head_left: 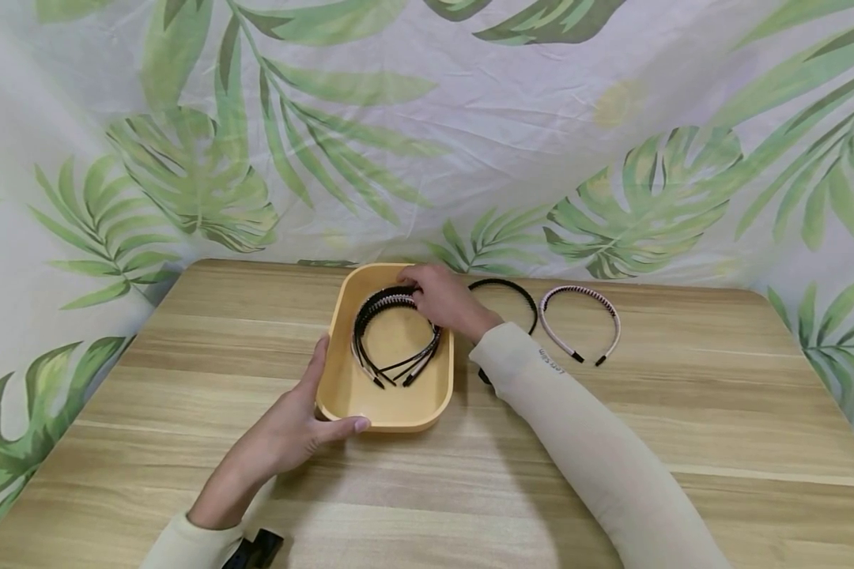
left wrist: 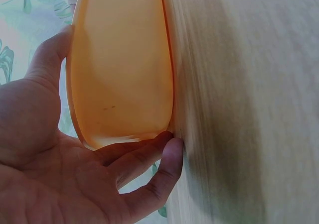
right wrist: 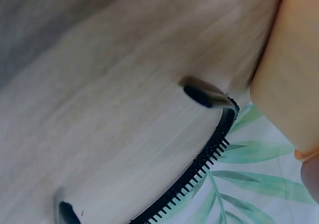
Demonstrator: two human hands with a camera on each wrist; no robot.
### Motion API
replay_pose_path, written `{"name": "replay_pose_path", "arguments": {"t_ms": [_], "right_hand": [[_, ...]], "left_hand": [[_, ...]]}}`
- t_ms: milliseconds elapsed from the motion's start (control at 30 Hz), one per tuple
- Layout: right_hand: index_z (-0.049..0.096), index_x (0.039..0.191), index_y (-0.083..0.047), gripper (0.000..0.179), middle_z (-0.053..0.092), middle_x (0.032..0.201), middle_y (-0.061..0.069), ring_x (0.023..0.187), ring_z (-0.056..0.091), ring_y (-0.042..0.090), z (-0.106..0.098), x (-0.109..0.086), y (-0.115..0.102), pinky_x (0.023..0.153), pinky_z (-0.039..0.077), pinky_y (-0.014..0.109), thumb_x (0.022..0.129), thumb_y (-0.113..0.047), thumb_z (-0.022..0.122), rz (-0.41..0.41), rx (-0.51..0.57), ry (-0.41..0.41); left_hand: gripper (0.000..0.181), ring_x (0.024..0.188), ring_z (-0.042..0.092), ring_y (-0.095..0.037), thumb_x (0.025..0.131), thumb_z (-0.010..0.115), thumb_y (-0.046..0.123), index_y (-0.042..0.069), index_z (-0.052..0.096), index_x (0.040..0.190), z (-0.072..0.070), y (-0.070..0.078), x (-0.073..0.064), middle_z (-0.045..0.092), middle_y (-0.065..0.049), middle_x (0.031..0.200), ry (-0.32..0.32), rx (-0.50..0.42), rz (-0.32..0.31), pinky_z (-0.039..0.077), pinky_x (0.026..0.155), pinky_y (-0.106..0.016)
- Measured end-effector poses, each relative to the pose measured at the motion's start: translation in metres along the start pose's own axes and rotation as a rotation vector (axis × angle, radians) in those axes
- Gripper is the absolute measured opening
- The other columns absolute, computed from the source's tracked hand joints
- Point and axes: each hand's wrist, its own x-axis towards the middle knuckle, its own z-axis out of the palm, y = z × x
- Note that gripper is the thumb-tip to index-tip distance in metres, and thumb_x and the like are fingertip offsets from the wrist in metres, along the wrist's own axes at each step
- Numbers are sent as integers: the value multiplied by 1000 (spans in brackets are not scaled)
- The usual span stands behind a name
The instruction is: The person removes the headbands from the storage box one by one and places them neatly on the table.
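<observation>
A yellow-orange plastic bin (head_left: 384, 415) with rounded corners sits on the wooden table. Several headbands (head_left: 359, 324), black and some lighter, lie bunched inside it, their tips toward the near end. My left hand (head_left: 292, 423) grips the bin's near left corner, thumb on the near rim; the left wrist view shows its fingers curled against the outer wall (left wrist: 119, 64). My right hand (head_left: 441, 296) reaches over the far right rim, fingers curled at the top of the headbands; its fingertips are partly hidden. In the right wrist view only a sliver of hand (right wrist: 311, 179) shows.
Right of the bin, a black toothed headband (head_left: 523, 292) lies on the table, partly behind my right wrist. Farther right is a pink-and-black wrapped headband (head_left: 576, 291). A leaf-print cloth (head_left: 470, 158) hangs along the table's back edge.
</observation>
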Motion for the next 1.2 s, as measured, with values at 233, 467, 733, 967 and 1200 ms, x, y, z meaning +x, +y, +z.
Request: {"name": "replay_pose_path", "arguments": {"t_ms": [233, 467, 733, 967, 1200], "right_hand": [[70, 133, -2, 40, 74, 129, 14, 122, 67, 28, -1, 0, 2, 107, 52, 39, 99, 7, 52, -22, 16, 18], [71, 132, -1, 38, 74, 127, 14, 117, 69, 28, -2, -1, 2, 104, 54, 39, 99, 7, 52, -43, 45, 34], [71, 132, -1, 37, 74, 127, 14, 113, 69, 28, -6, -2, -1, 100, 55, 37, 100, 6, 54, -19, 118, 15], [72, 130, -1, 34, 74, 122, 16, 111, 68, 29, -12, -2, 0, 99, 55, 37, 99, 6, 60, 29, 250, -1], [75, 127, -3, 30, 75, 116, 15, 108, 68, 27, -17, -1, 4, 95, 55, 36, 98, 3, 68, 80, 367, -4]], "left_hand": [[132, 148, 41, -47, 89, 83, 47, 19, -20, 166, 0, 0, 0, 14, -30, 172, 2, 5, 2, 32, 120, -64], [132, 145, 46, -44, 89, 83, 45, 20, -20, 166, 0, 1, 0, 15, -30, 172, 4, 5, 1, 34, 119, -62], [131, 147, 44, -45, 89, 84, 44, 19, -19, 167, -1, 1, 0, 14, -30, 172, 5, 0, 6, 33, 120, -63], [131, 148, 41, -47, 89, 84, 43, 19, -19, 167, -1, 1, 0, 13, -30, 172, 3, 3, -1, 30, 121, -64], [132, 146, 44, -44, 89, 84, 44, 19, -20, 167, -1, 1, 0, 15, -30, 171, 2, 5, -1, 33, 120, -63]]}}
